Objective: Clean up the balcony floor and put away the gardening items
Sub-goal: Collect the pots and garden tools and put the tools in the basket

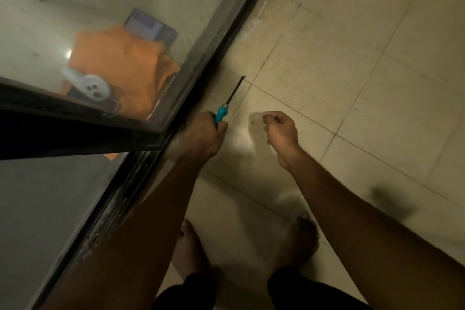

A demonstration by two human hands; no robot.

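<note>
Pale square tiles (352,45) cover the balcony floor under dim, yellowish light, with dark grout lines running slantwise across my view. Along the left a sliding door's dark frame (221,53) cuts diagonally from the top down to the bottom edge, and its glass (75,7) is hazy. Through the pane I can make out an orange cloth (125,65), a white round object (94,87) with small holes lying against it, and a dark flat box (151,25) behind the cloth.

Both bare forearms reach forward from the bottom of the view. The left hand (203,133) sits right beside the door frame, fingers wrapped around the teal handle of a small garden tool (221,114). The tool's thin dark shaft points up and away over the tile next to the frame; its tip looks forked, though it is too small and blurred for me to be sure. Whether the tip touches the floor I cannot tell.

The right hand (280,131) hovers near the left one, apart from the tool, fingers curled into a loose fist with nothing showing in it — its shadow falls on the tile just to its left.

Below, two bare feet stand on the tiles — the left foot (191,246) and the right foot (302,236).
</note>
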